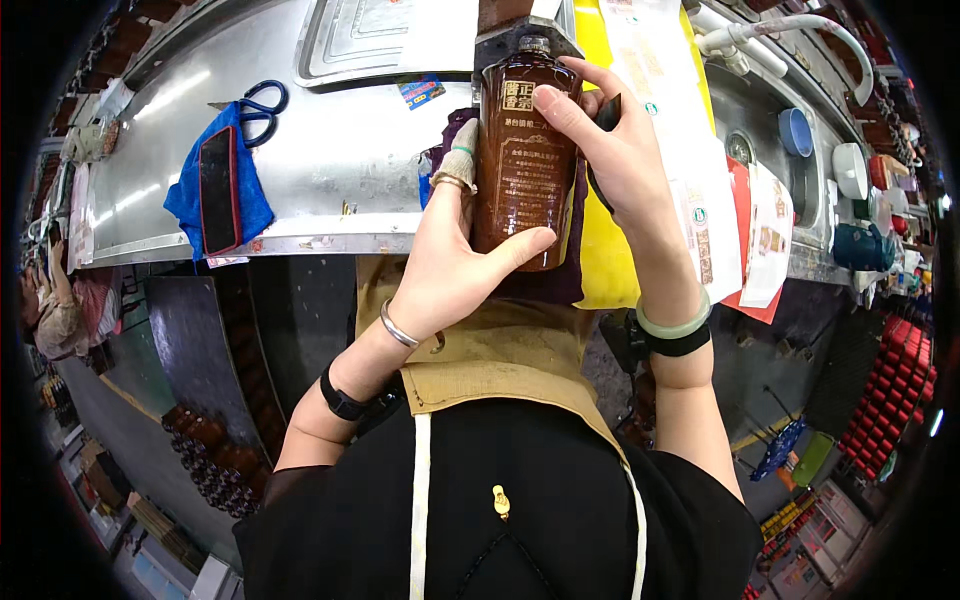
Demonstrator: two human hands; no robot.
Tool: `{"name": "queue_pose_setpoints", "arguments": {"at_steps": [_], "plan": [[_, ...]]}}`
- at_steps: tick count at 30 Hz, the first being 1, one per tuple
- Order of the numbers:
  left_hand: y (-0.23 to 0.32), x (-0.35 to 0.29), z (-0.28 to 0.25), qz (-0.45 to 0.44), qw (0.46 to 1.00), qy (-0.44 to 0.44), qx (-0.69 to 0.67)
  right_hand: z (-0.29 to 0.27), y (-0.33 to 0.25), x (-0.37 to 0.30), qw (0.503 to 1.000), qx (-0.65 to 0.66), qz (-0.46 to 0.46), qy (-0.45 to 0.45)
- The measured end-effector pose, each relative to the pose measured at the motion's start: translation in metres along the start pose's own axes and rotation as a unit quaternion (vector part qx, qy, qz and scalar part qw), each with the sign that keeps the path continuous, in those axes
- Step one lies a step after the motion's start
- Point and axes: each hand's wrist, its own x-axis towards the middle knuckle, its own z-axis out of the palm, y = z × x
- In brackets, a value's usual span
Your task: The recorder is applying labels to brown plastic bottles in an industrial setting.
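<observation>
A brown glass bottle (525, 150) with gold lettering stands or leans, neck away from me, at the table's front edge in front of my apron. My left hand (452, 255) grips its lower left side, thumb across the front; a pale knit covering wraps some of its fingers. At the upper right side, the thumb and fingers of my right hand (615, 140) hold the bottle below the neck. A slim black object (606, 120), its kind unclear, is tucked in the right hand. Dark purple cloth (545, 288) lies beneath and beside the bottle.
Left on the metal table lie a blue cloth (255, 195), a red-edged phone (219, 190) and blue-handled scissors (262, 112). A metal tray (340, 70) is at the back. Printed sheets (660, 60) over yellow sheeting (610, 260) lie right, beside a sink with a curved faucet (835, 35).
</observation>
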Motion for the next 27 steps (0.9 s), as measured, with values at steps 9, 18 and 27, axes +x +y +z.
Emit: {"name": "queue_pose_setpoints", "arguments": {"at_steps": [9, 18, 27], "plan": [[-0.002, -0.002, 0.005, 0.013, 1.000, 0.015, -0.024, 0.004, 0.011, 0.004, 0.997, 0.071, -0.011, -0.010], [-0.005, 0.000, 0.000, 0.014, 1.000, 0.007, 0.004, 0.003, 0.001, 0.001, 1.000, 0.007, -0.011, 0.011], [0.008, -0.004, -0.008, -0.040, 0.992, 0.009, -0.123, -0.003, -0.005, 0.002, 0.999, 0.039, 0.013, -0.016]]}}
